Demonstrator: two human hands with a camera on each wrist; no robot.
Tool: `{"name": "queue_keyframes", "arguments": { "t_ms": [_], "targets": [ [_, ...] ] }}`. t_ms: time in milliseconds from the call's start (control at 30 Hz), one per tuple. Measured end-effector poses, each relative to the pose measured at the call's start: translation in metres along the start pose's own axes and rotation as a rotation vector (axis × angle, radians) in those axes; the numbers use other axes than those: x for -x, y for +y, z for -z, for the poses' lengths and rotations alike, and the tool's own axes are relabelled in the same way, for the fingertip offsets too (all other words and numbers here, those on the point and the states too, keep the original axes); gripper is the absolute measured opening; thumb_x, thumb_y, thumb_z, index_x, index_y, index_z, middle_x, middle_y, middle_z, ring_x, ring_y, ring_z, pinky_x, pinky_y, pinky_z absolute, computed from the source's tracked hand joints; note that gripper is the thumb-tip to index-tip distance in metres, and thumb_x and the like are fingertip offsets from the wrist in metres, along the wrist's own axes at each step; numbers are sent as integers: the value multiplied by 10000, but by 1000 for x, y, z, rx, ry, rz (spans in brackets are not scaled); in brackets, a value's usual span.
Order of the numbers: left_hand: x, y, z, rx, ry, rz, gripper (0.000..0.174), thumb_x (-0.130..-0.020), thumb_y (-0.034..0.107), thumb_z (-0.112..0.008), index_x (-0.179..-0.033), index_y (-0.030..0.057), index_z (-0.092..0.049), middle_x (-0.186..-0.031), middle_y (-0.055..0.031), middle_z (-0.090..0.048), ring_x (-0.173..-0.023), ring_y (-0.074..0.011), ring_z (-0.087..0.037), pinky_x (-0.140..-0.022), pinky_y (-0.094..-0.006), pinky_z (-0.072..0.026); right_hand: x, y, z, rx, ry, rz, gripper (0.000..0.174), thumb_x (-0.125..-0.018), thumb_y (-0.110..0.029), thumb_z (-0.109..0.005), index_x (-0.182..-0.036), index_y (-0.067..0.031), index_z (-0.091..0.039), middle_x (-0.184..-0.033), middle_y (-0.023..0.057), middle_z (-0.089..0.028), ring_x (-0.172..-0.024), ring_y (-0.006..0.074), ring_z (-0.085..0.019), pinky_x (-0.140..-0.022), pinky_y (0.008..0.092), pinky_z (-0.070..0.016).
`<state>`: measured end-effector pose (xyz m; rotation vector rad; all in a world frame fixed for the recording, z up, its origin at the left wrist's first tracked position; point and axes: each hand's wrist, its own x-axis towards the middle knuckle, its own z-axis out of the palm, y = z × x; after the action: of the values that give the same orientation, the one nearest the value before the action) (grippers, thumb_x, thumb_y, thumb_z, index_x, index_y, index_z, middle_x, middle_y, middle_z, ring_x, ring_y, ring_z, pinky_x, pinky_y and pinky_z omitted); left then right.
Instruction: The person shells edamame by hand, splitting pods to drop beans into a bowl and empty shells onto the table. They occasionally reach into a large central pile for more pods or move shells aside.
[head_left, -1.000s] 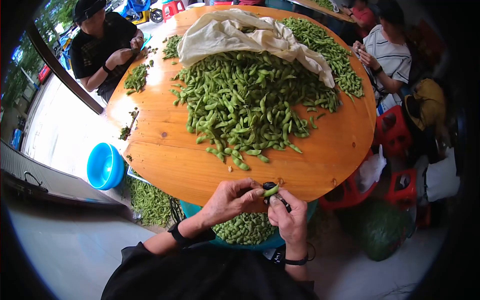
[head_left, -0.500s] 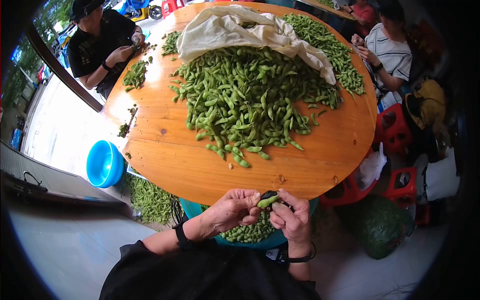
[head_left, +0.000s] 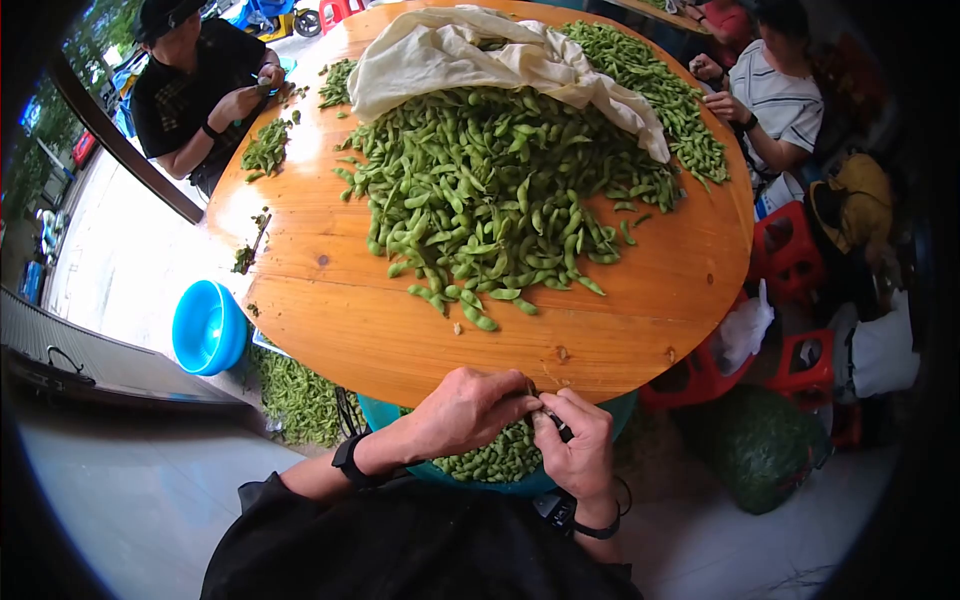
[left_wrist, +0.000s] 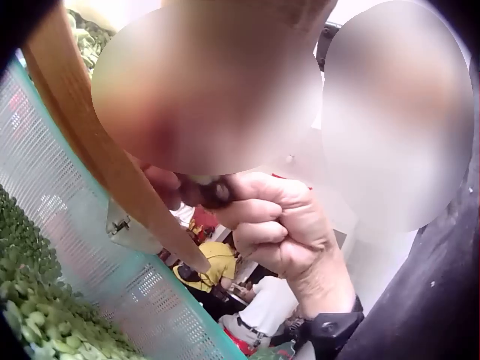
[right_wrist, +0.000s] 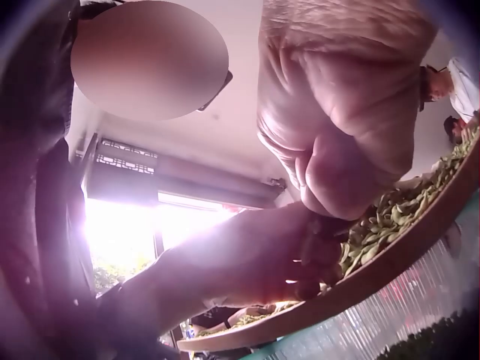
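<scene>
Both hands meet just past the near edge of the wooden table (head_left: 380, 365), above a teal basket (head_left: 622, 412) of green soybean pods (head_left: 490, 458). My left hand (head_left: 465, 412) has its thumb and fingertips together against the fingertips of my right hand (head_left: 578, 440). Between them the pod is mostly hidden; a bit of green (left_wrist: 201, 180) shows in the left wrist view. The right hand grips a small black tool (head_left: 566, 433), its fingers curled round it. A large heap of soybean pods (head_left: 480, 210) covers the middle of the table.
A cream cloth (head_left: 450, 60) drapes over the back of the heap. On the floor at left are a blue basin (head_left: 208, 328) and more pods (head_left: 300, 395). Red stools (head_left: 790, 255) and a dark green sack (head_left: 750, 450) stand at right. Two people sit across the table.
The green pod shown between the fingertips is now covered as the left hand turns over it and closes in on the right. The right hand keeps the black tool.
</scene>
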<state>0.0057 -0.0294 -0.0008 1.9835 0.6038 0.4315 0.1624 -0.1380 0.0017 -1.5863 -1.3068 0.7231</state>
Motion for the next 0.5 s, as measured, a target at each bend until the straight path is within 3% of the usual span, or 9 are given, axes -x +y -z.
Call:
{"name": "queue_keyframes", "arguments": {
  "t_ms": [133,267,333,367,433,500],
  "targets": [
    [2,1,4,-56,-26,-103,193,-920,98,-635,-1063,-28,-598,-765,-220,-647,-698,-383,-654,-616,-423,-505,-2,1,1,30,3,71,123,-814,23,-641,-930,61,-654,-787,177,-617,-720,343,-650,-634,363,-505],
    [2,0,8,9,-50,-99,219,-929,74,-607,-1116,-40,-594,-752,-219,-635,-700,-355,-664,-621,-412,-507,-4,1,1,19,-4,56,120,-814,25,-637,-926,64,-653,-790,170,-625,-729,344,-654,-640,358,-511],
    [2,-2,7,126,-21,-76,275,-968,87,-550,-1210,-38,-584,-696,-136,-613,-646,-240,-637,-607,-352,-493,-5,1,-2,29,34,44,127,-816,27,-633,-938,60,-651,-801,171,-614,-729,357,-647,-631,375,-512],
    [2,-2,2,127,-18,-75,275,-968,87,-550,-1210,-38,-584,-696,-136,-613,-646,-240,-637,-607,-352,-493,-5,0,-7,29,31,44,127,-816,27,-633,-938,60,-651,-801,171,-614,-729,357,-647,-631,375,-512],
    [2,-1,-13,716,38,282,306,-1017,111,-450,-1265,-19,-572,-633,-1,-518,-550,-104,-492,-528,-255,-408,-3,-4,-25,265,280,183,157,-823,32,-623,-979,47,-641,-831,178,-589,-716,366,-627,-613,402,-507],
    [3,0,-23,863,108,273,324,-1030,121,-418,-1285,-12,-565,-643,41,-464,-563,-65,-425,-525,-224,-368,-2,-10,-39,374,363,211,191,-818,51,-608,-1007,54,-626,-832,189,-547,-721,394,-591,-603,430,-478]
  ]
}}
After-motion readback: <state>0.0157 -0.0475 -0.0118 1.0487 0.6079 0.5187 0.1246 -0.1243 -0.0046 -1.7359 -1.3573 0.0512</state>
